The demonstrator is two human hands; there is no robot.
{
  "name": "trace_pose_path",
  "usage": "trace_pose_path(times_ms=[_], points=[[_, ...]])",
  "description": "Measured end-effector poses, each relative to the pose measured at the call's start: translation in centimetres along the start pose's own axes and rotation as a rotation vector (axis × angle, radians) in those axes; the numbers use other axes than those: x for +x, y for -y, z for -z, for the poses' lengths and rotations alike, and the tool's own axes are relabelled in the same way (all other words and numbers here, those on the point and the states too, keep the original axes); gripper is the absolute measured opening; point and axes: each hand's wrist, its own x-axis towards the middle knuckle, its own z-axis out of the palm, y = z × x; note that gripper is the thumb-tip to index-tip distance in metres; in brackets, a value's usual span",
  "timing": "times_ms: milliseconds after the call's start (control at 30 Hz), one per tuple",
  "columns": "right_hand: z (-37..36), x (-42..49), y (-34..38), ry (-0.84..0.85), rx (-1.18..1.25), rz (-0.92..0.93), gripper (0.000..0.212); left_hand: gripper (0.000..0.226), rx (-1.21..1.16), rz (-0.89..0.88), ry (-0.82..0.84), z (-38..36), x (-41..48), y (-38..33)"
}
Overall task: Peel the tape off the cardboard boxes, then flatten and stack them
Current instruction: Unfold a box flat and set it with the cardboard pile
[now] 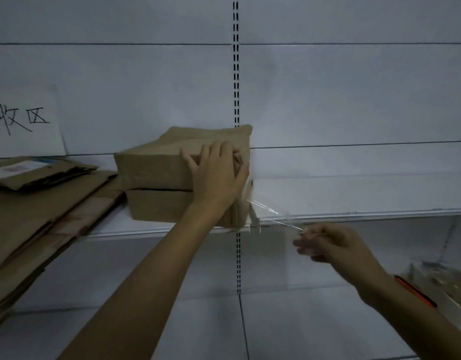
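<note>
A brown cardboard box (156,172) stands on a white shelf (354,196), with a seam running across its front face. My left hand (216,175) lies spread against the box's right front, fingers straight and wrapping its right corner. A strip of clear tape (268,211) stretches from the box's lower right corner down to my right hand (330,245), which pinches the tape's free end below the shelf edge. The right hand is blurred.
Several flattened cardboard boxes (42,203) lie stacked on the shelf at the left. A white paper sign (24,120) with handwriting leans against the back wall. A slotted upright (236,74) runs down the wall behind the box. A container (442,284) sits at the lower right.
</note>
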Motion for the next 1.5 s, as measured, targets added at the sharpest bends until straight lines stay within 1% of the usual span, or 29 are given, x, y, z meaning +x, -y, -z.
trace_pose_path(times_ms=[33,100,133,167,200,267,333,367,433,467,500,533,600,633,667,733,767,833,900,967,1000,1067,1200,1233,1300,1333,1367,1400,1500], points=[[0.9,0.9,0.1,-0.049,0.073,-0.011,0.014,0.033,-0.021,-0.018,-0.060,-0.2,-0.4,0.6],[1.6,2.8,0.8,-0.128,0.148,0.043,0.013,0.035,-0.056,-0.037,-0.136,-0.4,-0.9,1.2],[1.5,3.7,1.2,-0.142,0.163,0.090,0.015,0.035,-0.080,-0.033,-0.151,-0.4,-1.1,1.2],[1.0,4.3,1.6,-0.127,0.156,0.141,0.021,0.034,-0.106,-0.027,-0.161,-0.3,-1.4,1.2],[0.3,4.9,2.0,-0.085,0.119,0.185,0.034,0.033,-0.133,-0.024,-0.171,-0.2,-1.6,1.1],[-1.5,5.7,2.5,0.044,-0.037,0.263,0.070,0.031,-0.183,-0.023,-0.193,0.3,-2.0,1.0],[-4.2,6.0,2.5,0.158,-0.182,0.337,0.102,0.038,-0.251,0.003,-0.214,0.8,-2.4,0.7],[-5.6,6.2,2.1,0.178,-0.227,0.380,0.114,0.044,-0.288,0.026,-0.225,1.1,-2.7,0.5],[-8.3,6.5,1.2,0.161,-0.292,0.462,0.128,0.051,-0.353,0.072,-0.244,1.6,-3.0,0.3],[-9.4,6.7,0.7,0.130,-0.322,0.495,0.129,0.052,-0.376,0.094,-0.249,1.8,-3.1,0.3],[-10.4,6.9,0.3,0.075,-0.348,0.530,0.123,0.052,-0.385,0.112,-0.252,1.9,-3.1,0.2],[-11.2,7.2,-0.1,-0.001,-0.346,0.562,0.112,0.052,-0.379,0.132,-0.250,2.0,-3.1,0.1],[-11.6,8.1,-0.4,-0.122,-0.253,0.622,0.082,0.045,-0.345,0.173,-0.240,2.0,-3.2,-0.4],[-11.4,8.4,-0.6,-0.123,-0.201,0.662,0.070,0.038,-0.326,0.187,-0.252,1.9,-3.4,-0.6],[-10.9,8.8,-0.8,-0.089,-0.141,0.714,0.061,0.033,-0.305,0.189,-0.279,1.8,-3.7,-0.6],[-9.0,9.5,-1.4,-0.007,-0.003,0.774,0.041,0.030,-0.284,0.166,-0.341,1.6,-4.4,-0.5],[-7.7,9.7,-1.5,0.027,0.070,0.755,0.034,0.029,-0.298,0.163,-0.366,1.5,-4.7,-0.4],[-5.1,10.4,-1.6,0.090,0.216,0.634,0.021,0.025,-0.318,0.183,-0.405,1.6,-4.9,-0.4],[-2.5,11.6,-1.6,0.082,0.398,0.404,0.020,0.023,-0.232,0.184,-0.438,1.7,-4.9,-0.1],[0.8,13.3,-1.7,0.054,0.664,0.083,0.022,0.020,-0.139,0.197,-0.460,1.6,-5.0,0.4],[2.7,14.2,-1.9,0.055,0.780,-0.047,0.020,0.020,-0.130,0.228,-0.464,1.6,-5.0,0.5],[5.5,15.4,-2.7,0.067,0.940,-0.193,0.016,0.020,-0.102,0.264,-0.458,1.1,-4.9,0.4],[7.5,15.7,-3.6,0.043,1.128,-0.302,0.016,0.023,0.029,0.245,-0.417,-0.7,-3.3,-0.6],[8.3,15.7,-3.8,0.009,1.199,-0.319,0.016,0.023,0.027,0.257,-0.419,-0.8,-2.9,-0.8],[10.6,15.9,-4.3,-0.130,1.366,-0.304,0.021,0.024,0.001,0.291,-0.426,-0.9,-2.5,-0.6],[11.9,15.9,-4.7,-0.203,1.379,-0.272,0.023,0.025,-0.017,0.301,-0.430,-1.0,-2.3,-0.6],[12.9,15.8,-5.1,-0.256,1.322,-0.247,0.022,0.027,-0.037,0.311,-0.442,-1.4,-2.2,-0.7],[13.4,15.4,-5.2,-0.263,1.229,-0.230,0.021,0.031,-0.058,0.329,-0.464,-2.0,-2.1,-1.2],[11.9,13.1,-4.8,-0.146,0.967,-0.164,0.022,0.046,-0.082,0.373,-0.554,-4.1,-1.9,-3.5]])
